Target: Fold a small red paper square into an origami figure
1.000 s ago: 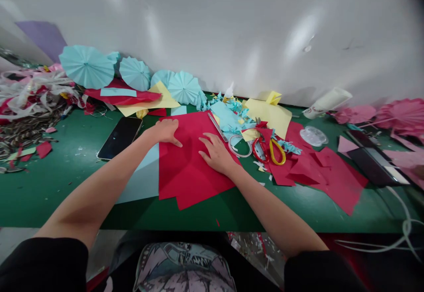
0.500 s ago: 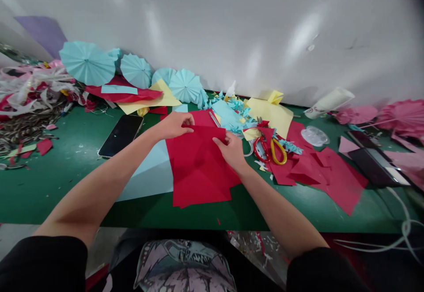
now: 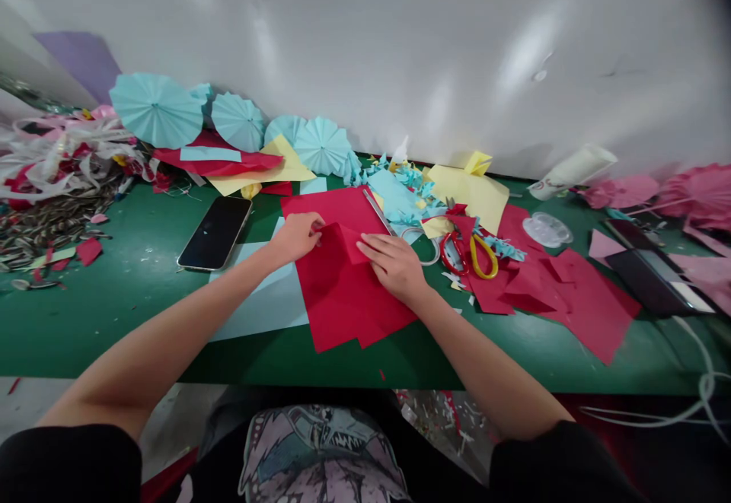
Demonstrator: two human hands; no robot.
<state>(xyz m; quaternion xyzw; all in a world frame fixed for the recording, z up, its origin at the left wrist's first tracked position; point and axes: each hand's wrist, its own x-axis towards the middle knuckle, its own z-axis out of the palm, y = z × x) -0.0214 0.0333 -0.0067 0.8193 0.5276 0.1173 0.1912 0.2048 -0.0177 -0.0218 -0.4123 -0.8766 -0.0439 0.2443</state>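
Note:
A sheet of red paper [image 3: 348, 248], partly folded over, stands raised above flat red sheets [image 3: 346, 309] in front of me. My left hand [image 3: 297, 237] pinches the folded paper at its left corner, thumb and fingers together. On the opposite side my right hand [image 3: 394, 265] grips the fold, with its long fingers laid over the paper and the thumb hidden. Light blue sheets [image 3: 260, 309] lie partly under the red ones. Just beyond my right hand, a slim silver tool [image 3: 380, 212] rests on the red paper near red-and-yellow-handled scissors [image 3: 483, 258].
A phone [image 3: 215, 233] lies left of my left forearm. Pleated blue paper rosettes [image 3: 157, 111] lean along the wall. Red scraps [image 3: 597, 305], a clear plastic disc [image 3: 547, 230] and a dark device with a cable [image 3: 656, 278] are on the right. Ribbon scraps [image 3: 74, 153] heap up at far left.
The red sheet, held flatter by its far edge before, is now bent over and smaller in outline. Both hands have come nearer and closer together; the right fingers now lie across the paper.

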